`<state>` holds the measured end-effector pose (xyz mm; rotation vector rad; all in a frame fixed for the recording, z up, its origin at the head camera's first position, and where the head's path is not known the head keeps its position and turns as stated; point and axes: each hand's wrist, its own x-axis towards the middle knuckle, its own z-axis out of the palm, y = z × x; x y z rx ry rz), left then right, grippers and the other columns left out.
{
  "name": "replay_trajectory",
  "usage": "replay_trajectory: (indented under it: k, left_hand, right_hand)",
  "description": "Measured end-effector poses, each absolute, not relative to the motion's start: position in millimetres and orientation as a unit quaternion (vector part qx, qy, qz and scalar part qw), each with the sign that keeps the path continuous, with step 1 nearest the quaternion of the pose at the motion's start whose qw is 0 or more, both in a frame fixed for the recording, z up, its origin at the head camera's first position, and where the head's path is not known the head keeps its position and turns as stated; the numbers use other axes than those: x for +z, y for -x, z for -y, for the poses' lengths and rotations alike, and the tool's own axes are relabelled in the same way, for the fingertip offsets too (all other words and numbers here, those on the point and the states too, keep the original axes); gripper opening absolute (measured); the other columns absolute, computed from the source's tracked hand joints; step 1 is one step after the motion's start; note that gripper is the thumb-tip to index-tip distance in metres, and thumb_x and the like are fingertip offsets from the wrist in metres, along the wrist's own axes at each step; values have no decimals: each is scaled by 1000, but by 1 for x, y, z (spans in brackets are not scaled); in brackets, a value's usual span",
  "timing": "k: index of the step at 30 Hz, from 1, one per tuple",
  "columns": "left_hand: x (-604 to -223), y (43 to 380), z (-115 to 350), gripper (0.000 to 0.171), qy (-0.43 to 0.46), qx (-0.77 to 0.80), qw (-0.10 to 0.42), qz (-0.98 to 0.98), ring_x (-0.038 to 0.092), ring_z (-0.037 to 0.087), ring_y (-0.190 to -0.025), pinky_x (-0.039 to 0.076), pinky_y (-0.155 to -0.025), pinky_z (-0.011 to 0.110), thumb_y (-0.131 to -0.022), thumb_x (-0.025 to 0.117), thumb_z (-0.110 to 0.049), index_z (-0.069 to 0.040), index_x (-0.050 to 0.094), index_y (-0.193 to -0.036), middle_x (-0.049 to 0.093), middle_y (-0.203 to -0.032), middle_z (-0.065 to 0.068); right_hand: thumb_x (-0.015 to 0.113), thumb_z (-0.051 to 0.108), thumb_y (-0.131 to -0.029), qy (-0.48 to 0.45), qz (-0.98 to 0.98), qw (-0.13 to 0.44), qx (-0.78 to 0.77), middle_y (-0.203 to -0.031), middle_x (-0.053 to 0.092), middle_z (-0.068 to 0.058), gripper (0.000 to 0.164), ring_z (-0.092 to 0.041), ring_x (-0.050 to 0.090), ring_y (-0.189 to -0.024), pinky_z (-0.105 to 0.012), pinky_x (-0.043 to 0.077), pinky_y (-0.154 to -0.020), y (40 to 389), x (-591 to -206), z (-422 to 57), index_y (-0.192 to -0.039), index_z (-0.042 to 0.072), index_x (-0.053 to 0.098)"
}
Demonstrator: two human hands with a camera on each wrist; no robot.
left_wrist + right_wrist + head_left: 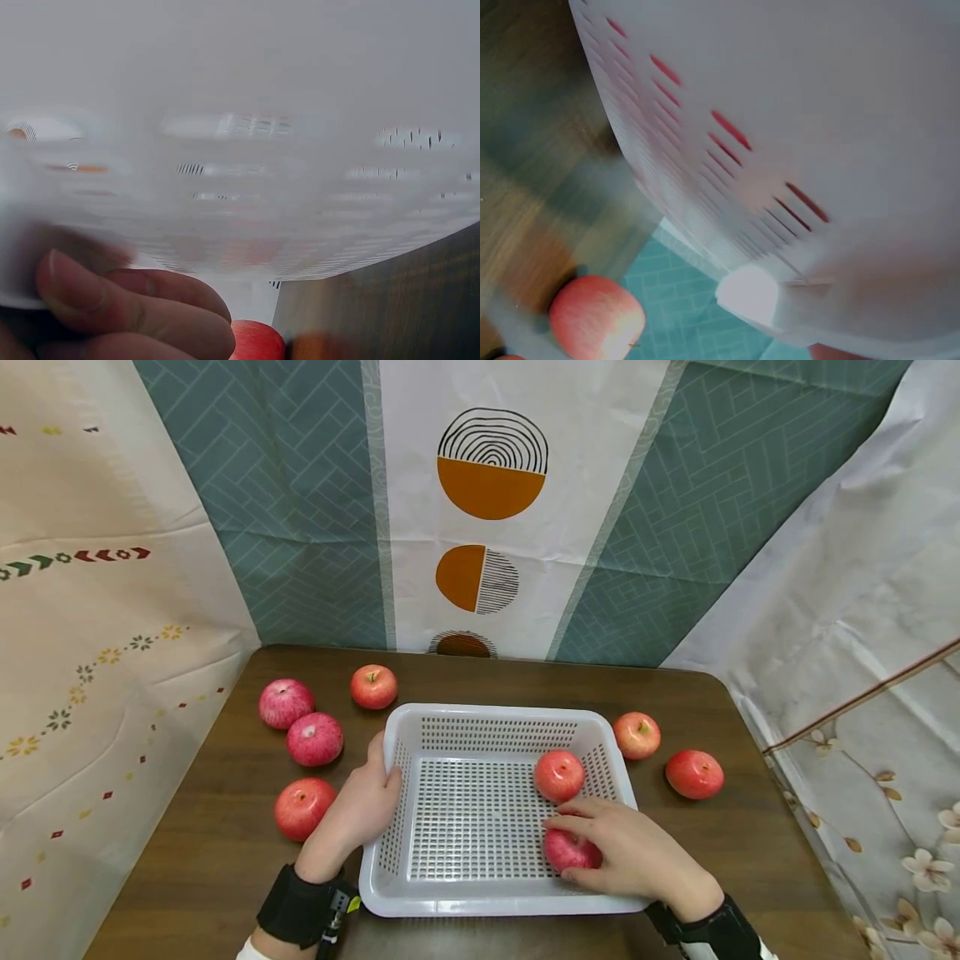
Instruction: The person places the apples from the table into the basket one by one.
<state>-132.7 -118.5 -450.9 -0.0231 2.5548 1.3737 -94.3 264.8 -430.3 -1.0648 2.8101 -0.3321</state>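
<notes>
Red apple [567,852] within the right hand's curled fingers, lower right of the basket [480,907].
The right hand [633,847] holds it below another apple [559,776]; the left hand [366,802] grips the rim.

No readable text, labels, brands or numbers.

head: high, forward-down over basket [465,818] | wrist views: close, facing its walls | shared: basket

The left hand [366,802] grips, thumb inward, while the right hand [628,847] curves palm-down.
</notes>
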Motion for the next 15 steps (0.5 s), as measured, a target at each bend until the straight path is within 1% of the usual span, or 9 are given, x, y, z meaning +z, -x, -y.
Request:
replay_trajectory:
  k: [5, 9, 15]
  left_hand:
    - [-450, 133, 119, 71, 3, 469, 113, -876, 73, 25, -67, 62, -54, 40, -110, 51, -17, -7, 11, -167, 66, -112, 29]
    - [-450, 133, 119, 70, 3, 464, 112, -879, 73, 25, -66, 61, -53, 39, -110, 51, -18, -7, 11, -167, 66, -112, 29]
    - [-451, 131, 119, 69, 2, 457, 109, -883, 72, 25, -65, 61, -53, 40, -110, 51, -18, -4, 12, -166, 67, -110, 29]
  right_hand:
    - [86, 46, -87, 351, -929, 57, -102, -125, 69, 10, 48, -14, 63, -116, -43, 58, -97, 95, -431, -264, -129, 28, 74]
    - [85, 48, -88, 350, -928, 60, -107, -125, 69, 11, 47, -14, 63, -115, -43, 58, -95, 95, -431, -264, -129, 28, 75]
    - [84, 48, -88, 353, -927, 49, -119, -133, 68, 5, 51, -17, 62, -122, -45, 58, -100, 93, -432, -265, -132, 25, 74]
